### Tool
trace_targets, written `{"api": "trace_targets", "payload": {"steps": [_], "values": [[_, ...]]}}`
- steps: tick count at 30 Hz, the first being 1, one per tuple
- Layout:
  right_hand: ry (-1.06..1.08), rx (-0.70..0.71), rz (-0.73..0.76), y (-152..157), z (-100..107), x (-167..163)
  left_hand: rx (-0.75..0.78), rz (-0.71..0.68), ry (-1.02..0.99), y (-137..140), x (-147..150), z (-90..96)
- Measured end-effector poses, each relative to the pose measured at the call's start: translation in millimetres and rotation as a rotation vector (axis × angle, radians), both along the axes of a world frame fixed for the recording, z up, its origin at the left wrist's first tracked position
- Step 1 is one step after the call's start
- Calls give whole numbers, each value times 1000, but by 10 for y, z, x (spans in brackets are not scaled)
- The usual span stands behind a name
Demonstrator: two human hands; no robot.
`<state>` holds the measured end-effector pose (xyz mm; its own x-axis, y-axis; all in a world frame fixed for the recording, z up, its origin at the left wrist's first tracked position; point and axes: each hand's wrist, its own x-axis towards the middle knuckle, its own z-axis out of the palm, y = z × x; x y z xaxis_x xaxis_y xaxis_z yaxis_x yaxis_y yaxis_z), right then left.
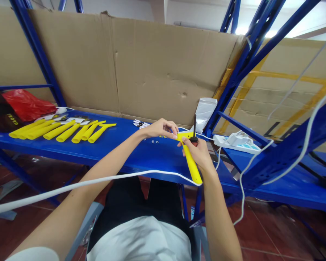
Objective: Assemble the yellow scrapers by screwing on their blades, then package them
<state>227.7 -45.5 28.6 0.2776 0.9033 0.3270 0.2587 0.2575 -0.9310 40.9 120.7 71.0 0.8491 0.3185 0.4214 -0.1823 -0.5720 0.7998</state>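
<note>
Yellow and plastic-looking, the handled piece [191, 163] is up at the blue counter's [119, 152] front edge, wrapped by the right hand [201, 150], which also holds a dark-shafted tool [195, 125] upright beside the piece's head. What counts, I'd judge, is that head lying just right of the left hand [163, 128]; from it the long axis slopes down toward the person and slightly right. The left fingers are drawn narrow against the head's end; whether they pinch it or something tiny, I cannot tell. The right palm covers most of the tool's grip. A white cable [97, 179] reaches the piece's lower end, joined or merely passing, I can't say.
</note>
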Motion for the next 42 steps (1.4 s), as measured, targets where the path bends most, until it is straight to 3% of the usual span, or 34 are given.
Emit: {"api": "trace_targets", "payload": {"steps": [14, 23, 27, 33, 37, 42], "values": [[26, -62, 41, -6, 13, -57, -162, -20, 116, 22, 28, -58], [47, 41, 43, 18, -28, -43, -354, -52, 69, 50, -13, -30], [134, 96, 25, -12, 16, -64, -287, 13, 41, 139, -71, -15], [247, 138, 4, -18, 38, -60, 57, 230, 286, 554, -228, -102], [239, 155, 15, -8, 28, -51, 136, 266, 502, 782, -313, -202], [200, 149, 11, -5, 23, -50, 157, 251, 570, 835, -321, -265]]}}
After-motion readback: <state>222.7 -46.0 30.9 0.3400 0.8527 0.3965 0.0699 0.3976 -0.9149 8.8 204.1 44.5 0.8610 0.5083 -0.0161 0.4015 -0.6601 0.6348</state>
